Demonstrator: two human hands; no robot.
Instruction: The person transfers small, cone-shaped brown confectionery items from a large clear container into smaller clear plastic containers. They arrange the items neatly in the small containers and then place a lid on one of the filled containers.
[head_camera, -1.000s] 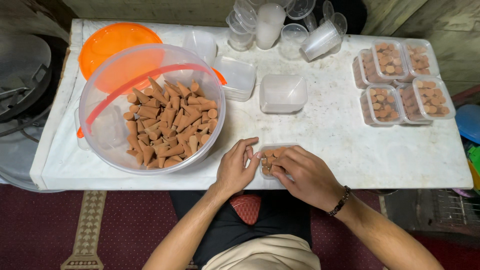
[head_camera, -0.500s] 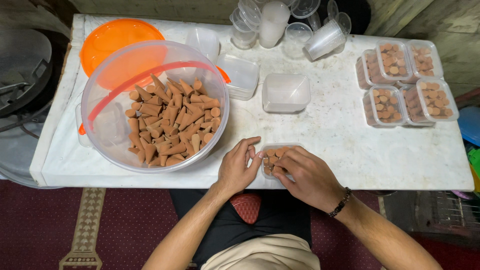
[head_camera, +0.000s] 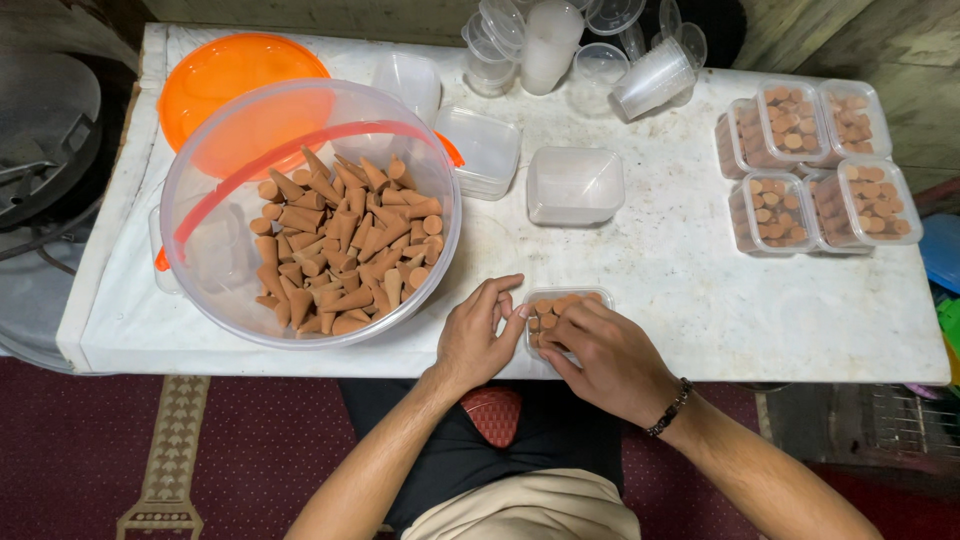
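L hand (head_camera: 478, 338) and R hand (head_camera: 607, 355) both sit at the near edge of the white table (head_camera: 700, 290), about mid-length. Between them: 1 small clear box (head_camera: 560, 310) packed w/ brown cones standing tips down, partly hidden by the fingers. L hand rests against the box's left side, fingers curled, touching it, not clamped round it. R hand lies over the box's right part, fingers bent down onto the cones; can't tell if it pinches one. R wrist carries 1 dark bracelet (head_camera: 668, 408).

Near-left part of table: 1 big round clear tub (head_camera: 310, 210) w/ a loose heap of cones (head_camera: 345, 245), too many to count. Behind it, toward far-left corner, 1 orange lid (head_camera: 235, 75). Mid-table: 3 empty small boxes, one of them (head_camera: 574, 185) upside down, nearest the hands. Far edge, middle: a cluster of clear cups (head_camera: 560, 40), stacked and tipped, count unclear. Right end: 4 filled, lidded boxes (head_camera: 815, 165) in a 2-by-2 block.

Vs. half a sec ago: hands and box in the same spot, same pose; tub, lid, boxes unmoved. Only the view has shifted slightly.
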